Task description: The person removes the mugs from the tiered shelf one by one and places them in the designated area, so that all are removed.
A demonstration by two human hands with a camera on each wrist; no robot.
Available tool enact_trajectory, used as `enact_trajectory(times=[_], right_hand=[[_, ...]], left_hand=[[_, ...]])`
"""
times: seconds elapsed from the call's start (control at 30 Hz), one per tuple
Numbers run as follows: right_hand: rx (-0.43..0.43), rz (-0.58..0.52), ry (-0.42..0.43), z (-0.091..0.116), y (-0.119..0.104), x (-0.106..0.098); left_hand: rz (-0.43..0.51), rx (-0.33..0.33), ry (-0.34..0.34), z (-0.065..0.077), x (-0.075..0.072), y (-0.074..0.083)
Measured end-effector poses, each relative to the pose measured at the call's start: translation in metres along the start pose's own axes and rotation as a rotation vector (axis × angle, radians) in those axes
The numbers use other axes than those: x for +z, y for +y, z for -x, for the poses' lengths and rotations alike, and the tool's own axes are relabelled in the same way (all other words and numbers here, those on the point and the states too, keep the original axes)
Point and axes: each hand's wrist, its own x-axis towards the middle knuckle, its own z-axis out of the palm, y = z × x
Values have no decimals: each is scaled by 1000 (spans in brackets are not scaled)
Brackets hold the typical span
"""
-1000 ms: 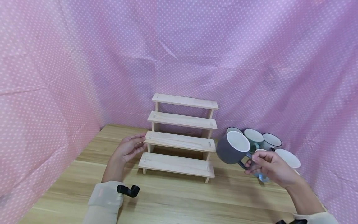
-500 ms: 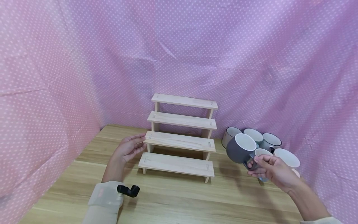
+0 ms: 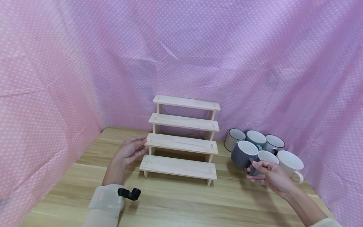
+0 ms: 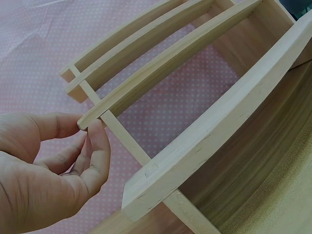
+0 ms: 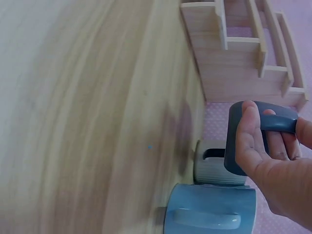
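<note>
My right hand (image 3: 273,178) grips a dark grey mug (image 3: 242,156) by its handle, with the white opening facing up. In the right wrist view the mug (image 5: 235,141) hangs a little above the tabletop, in front of a ribbed pale mug (image 5: 212,168) and beside a blue mug (image 5: 209,209). A four-step wooden display stand (image 3: 181,143) stands at the middle of the table. Thumb and finger of my left hand (image 3: 131,150) pinch the left end of its second step from the bottom, seen closely in the left wrist view at the board's end (image 4: 97,114).
Several mugs crowd the right side: a black-rimmed pale mug (image 3: 235,138), a green one (image 3: 256,137), another black-rimmed one (image 3: 274,143) and a white one (image 3: 290,162). Polka-dot cloth (image 3: 181,56) hangs behind and at both sides of the wooden table (image 3: 170,205).
The dark grey mug has moved right and slightly down in my right hand, away from the stand and toward the other mugs. My left hand stays at the step.
</note>
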Motion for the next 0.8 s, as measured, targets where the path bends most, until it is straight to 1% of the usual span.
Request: enact_trajectory(times=[0.1,0.33,0.53,0.8], right_hand=[[31,17,39,-1,4,1],[73,-29,102,-2,16,3],[109,-30,154,-5,20,5],[152,-40,184,-6,26,6]], left_hand=[[-2,2,-1,0,-1,0],[-3,9,-11,2,0,-1],[3,12,-8,1,-1,-2],[7,14,1,0,0,-4]])
